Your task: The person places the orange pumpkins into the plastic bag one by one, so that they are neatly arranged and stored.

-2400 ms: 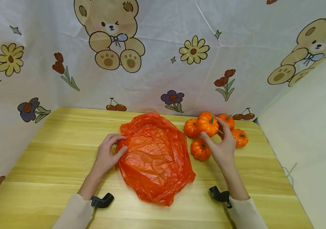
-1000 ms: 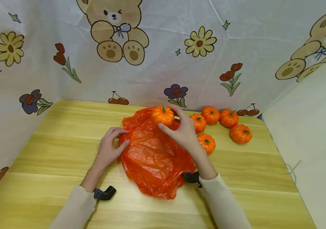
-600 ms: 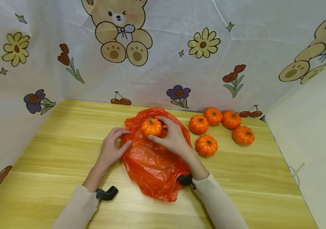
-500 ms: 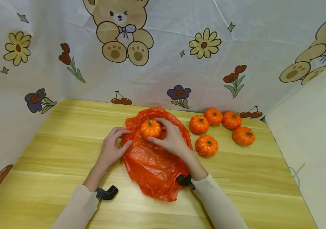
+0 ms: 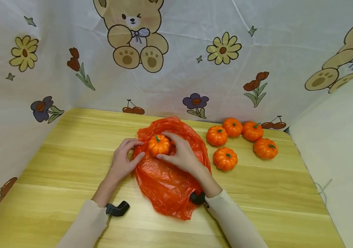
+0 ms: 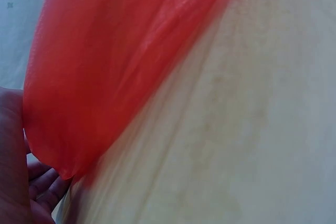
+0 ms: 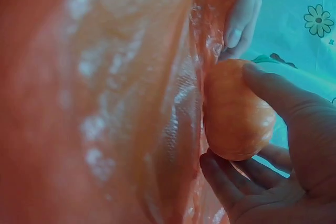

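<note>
The pumpkin has swung from the bag's 12 o'clock to 11, my half-curled right hand gripping it; carried, I judge, but unreleased. Left hand at 9: whether pinching, I can't tell.

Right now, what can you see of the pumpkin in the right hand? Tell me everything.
The pumpkin is round and orange, with ribbed sides, glossy as if plastic or lacquered. Its green stem points upward, leaning left in the head view. The right hand holds it between thumb and fingers; the red bag lies behind it in that view, but whether the two touch is unclear.
</note>
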Demonstrator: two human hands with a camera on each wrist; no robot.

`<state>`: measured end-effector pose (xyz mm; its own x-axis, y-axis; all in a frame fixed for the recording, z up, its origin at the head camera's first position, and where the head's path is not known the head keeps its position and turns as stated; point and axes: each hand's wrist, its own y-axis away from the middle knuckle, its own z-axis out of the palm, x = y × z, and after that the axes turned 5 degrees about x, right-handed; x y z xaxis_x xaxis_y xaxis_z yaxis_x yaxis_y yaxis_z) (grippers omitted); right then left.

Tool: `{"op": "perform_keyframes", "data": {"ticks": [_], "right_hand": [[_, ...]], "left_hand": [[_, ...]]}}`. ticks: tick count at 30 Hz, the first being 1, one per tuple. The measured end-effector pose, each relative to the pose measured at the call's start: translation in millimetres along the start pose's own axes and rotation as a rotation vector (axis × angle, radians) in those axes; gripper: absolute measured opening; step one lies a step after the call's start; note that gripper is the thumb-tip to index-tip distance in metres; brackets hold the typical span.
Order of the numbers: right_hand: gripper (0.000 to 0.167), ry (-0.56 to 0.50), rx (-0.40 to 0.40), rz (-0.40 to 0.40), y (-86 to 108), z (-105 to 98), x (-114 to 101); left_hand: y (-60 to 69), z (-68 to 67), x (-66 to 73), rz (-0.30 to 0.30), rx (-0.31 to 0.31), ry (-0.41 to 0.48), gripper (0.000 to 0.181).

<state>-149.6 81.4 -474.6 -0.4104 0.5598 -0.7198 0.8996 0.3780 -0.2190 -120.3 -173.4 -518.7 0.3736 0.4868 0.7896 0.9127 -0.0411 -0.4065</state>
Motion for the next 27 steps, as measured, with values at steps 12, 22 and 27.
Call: {"op": "perform_keyframes", "data": {"ticks": [12, 22, 27], "right_hand": [[0.081, 0.011, -0.043, -0.015, -0.2, 7.4, 6.1], [0.080, 0.021, -0.058, -0.062, 0.3, 10.8, 8.8], [0.082, 0.025, -0.049, -0.068, 1.3, 10.9, 9.3]], "left_hand": [[-1.3, 0.8, -0.9, -0.012, -0.012, -0.008, 0.031], [-0.6, 0.4, -0.7, -0.034, -0.013, -0.010, 0.032], [-0.1, 0.4, 0.1, -0.034, -0.020, -0.003, 0.032]]}}
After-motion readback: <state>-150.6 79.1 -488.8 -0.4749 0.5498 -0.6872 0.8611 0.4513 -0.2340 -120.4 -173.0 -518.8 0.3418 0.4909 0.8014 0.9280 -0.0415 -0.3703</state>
